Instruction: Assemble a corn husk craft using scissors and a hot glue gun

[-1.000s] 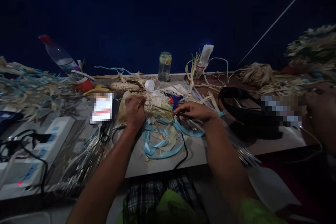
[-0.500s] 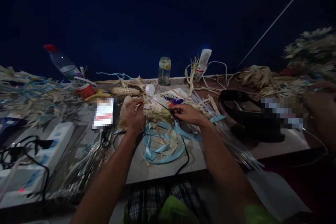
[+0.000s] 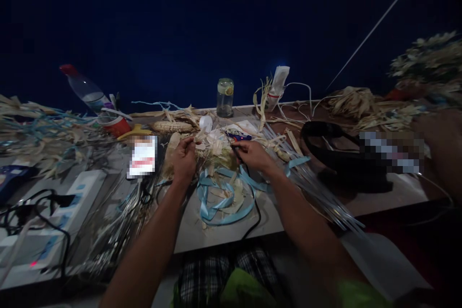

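My left hand (image 3: 185, 156) is closed in a pinch over the pile, beside a pale tan bundle of husk (image 3: 169, 161). A pale scrap lies by its fingertips; what they grip is too small to make out. With bent fingers pressed together, my right hand (image 3: 252, 155) holds a dark, thin object (image 3: 235, 150) whose kind I cannot tell. Just beyond it lies a blue and orange glue gun (image 3: 240, 136) with a small red light. Dried corn husk scraps (image 3: 216, 147) fill the space between the hands. Below them a light blue ribbon (image 3: 225, 219) lies in loose loops.
Behind are a corn cob (image 3: 171, 126), a white lid (image 3: 205, 123) and a glass jar (image 3: 225, 98). A phone (image 3: 142, 156), wires and a power strip (image 3: 77, 202) lie left. Clear sticks (image 3: 325, 197) and a black ring-shaped object (image 3: 325, 151) lie right, near another person's hand (image 3: 438, 139).
A thin line that stretched from my right hand toward the left no longer shows. My right hand has shifted slightly left; my left hand's fingers have curled in more.
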Tool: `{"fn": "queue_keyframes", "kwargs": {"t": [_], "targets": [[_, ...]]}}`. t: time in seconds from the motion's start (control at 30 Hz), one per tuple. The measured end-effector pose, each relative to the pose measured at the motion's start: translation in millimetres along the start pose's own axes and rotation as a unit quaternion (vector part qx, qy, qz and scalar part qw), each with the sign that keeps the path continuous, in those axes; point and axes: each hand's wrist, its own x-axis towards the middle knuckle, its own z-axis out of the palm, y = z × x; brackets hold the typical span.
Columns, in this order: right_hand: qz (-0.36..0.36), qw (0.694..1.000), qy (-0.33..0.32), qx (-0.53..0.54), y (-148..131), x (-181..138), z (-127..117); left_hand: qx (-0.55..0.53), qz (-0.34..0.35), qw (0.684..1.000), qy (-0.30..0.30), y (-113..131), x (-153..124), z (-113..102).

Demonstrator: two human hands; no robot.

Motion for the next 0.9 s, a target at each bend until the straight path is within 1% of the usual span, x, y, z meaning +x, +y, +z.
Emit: {"fn": "queue_keyframes", "kwargs": {"t": [0.07, 0.17, 0.3, 0.4, 0.47, 0.57, 0.7, 0.8, 0.9], "targets": [[-0.019, 0.997, 0.023, -0.065, -1.2, -1.6, 6.3, -0.003, 0.0, 1.0, -0.005, -1.6, -0.3, 0.0], [-0.031, 0.985, 0.042, -0.163, -7.8, -6.9, 13.7, -0.012, -0.008, 1.0, -0.011, -3.7, -0.6, 0.0], [-0.029, 0.967, 0.029, -0.252, -19.6, -13.4, 20.2, -0.062, -0.037, 0.997, -0.012, -3.2, -0.4, 1.4], [-0.019, 0.956, 0.022, -0.292, -24.7, -15.7, 24.3, -0.115, -0.069, 0.991, -0.011, -4.4, 0.6, 3.1], [-0.004, 0.947, 0.019, -0.321, -26.6, -16.5, 27.5, -0.133, -0.077, 0.988, -0.015, -7.3, 1.9, 3.9], [0.023, 0.936, 0.013, -0.35, -29.8, -17.2, 32.7, -0.125, -0.064, 0.99, -0.008, -13.3, 4.4, 4.5], [0.05, 0.926, -0.002, -0.373, -36.0, -16.3, 38.0, -0.138, -0.058, 0.989, -0.023, -16.8, 6.4, 4.7], [0.046, 0.922, -0.016, -0.385, -40.6, -15.0, 40.2, -0.161, -0.07, 0.984, -0.039, -12.7, 6.1, 4.5], [0.03, 0.915, -0.033, -0.4, -45.9, -15.5, 42.2, -0.16, -0.075, 0.983, -0.042, -6.6, 5.1, 4.3]]}}
